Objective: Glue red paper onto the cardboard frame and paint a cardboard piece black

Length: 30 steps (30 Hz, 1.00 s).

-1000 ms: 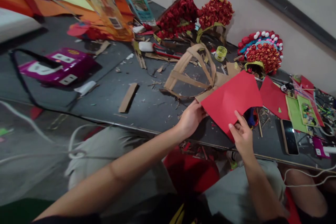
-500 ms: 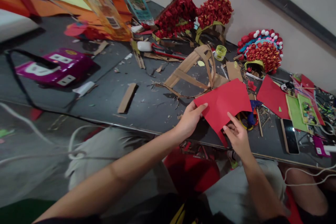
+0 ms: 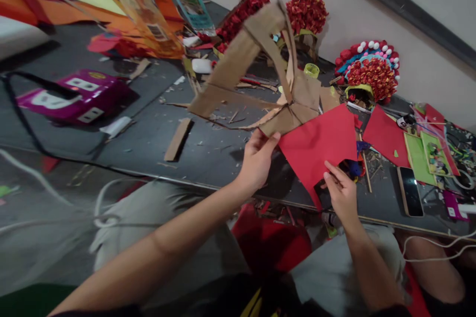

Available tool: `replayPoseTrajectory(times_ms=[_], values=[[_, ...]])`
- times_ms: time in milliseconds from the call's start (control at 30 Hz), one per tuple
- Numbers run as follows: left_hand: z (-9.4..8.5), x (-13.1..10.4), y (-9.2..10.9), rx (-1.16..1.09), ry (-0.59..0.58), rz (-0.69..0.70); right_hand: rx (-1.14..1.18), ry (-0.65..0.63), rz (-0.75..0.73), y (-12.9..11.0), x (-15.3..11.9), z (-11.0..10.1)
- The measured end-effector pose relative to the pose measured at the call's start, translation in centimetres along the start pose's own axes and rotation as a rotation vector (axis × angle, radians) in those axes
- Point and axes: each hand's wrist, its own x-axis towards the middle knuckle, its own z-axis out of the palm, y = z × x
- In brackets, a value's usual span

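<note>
A cardboard frame point(image 3: 230, 64) of bent strips is raised above the dark table, its lower edge pinched between the thumb and fingers of my left hand point(image 3: 258, 156). Just right of it, partly under the frame's edge, lies a red sheet point(image 3: 322, 141) with a narrow strip pointing down at its lower end. My right hand point(image 3: 341, 185) has the lower edge of this sheet between its thumb and fingers. Blue-handled scissors point(image 3: 353, 164) show partly behind the sheet.
Red flower-covered pieces point(image 3: 307, 10) stand along the wall. A purple glue-gun box or power strip point(image 3: 76, 96) lies left, a loose cardboard strip point(image 3: 178, 139) nearer the middle. A phone point(image 3: 410, 191) and a second red sheet point(image 3: 386, 134) are at right.
My left hand has let go of the red sheet and taken hold of the cardboard frame, which has risen off the table and tilted. My right hand has stayed at the sheet.
</note>
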Motion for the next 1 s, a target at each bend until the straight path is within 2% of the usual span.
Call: replayPoseTrajectory(times_ms=[233, 367, 433, 500, 600, 667, 833, 1000], values=[[-0.8, 0.2, 0.6, 0.192, 0.107, 0.263, -0.182, -0.125, -0.032, 0.7, 0.1, 0.0], [-0.9, -0.3, 0.9, 0.254, 0.083, 0.368, -0.32, -0.193, -0.038, 0.7, 0.0, 0.2], [-0.8, -0.8, 0.8, 0.286, 0.055, 0.337, -0.377, -0.153, -0.082, 0.5, -0.1, 0.2], [-0.6, -1.5, 0.6, 0.317, 0.014, 0.26, -0.404, -0.049, -0.172, 0.2, -0.2, 0.2], [0.3, -3.3, 0.1, 0.308, -0.131, 0.11, -0.404, 0.111, -0.314, -0.2, -0.3, 0.0], [0.8, -4.5, -0.3, 0.293, -0.228, 0.027, -0.418, 0.171, -0.407, -0.2, -0.3, -0.1], [1.0, -6.3, -1.2, 0.271, -0.404, -0.11, -0.539, 0.2, -0.537, 0.1, 0.1, -0.4], [0.6, -6.7, -1.4, 0.266, -0.421, -0.112, -0.553, 0.206, -0.613, -0.1, 0.3, -0.7]])
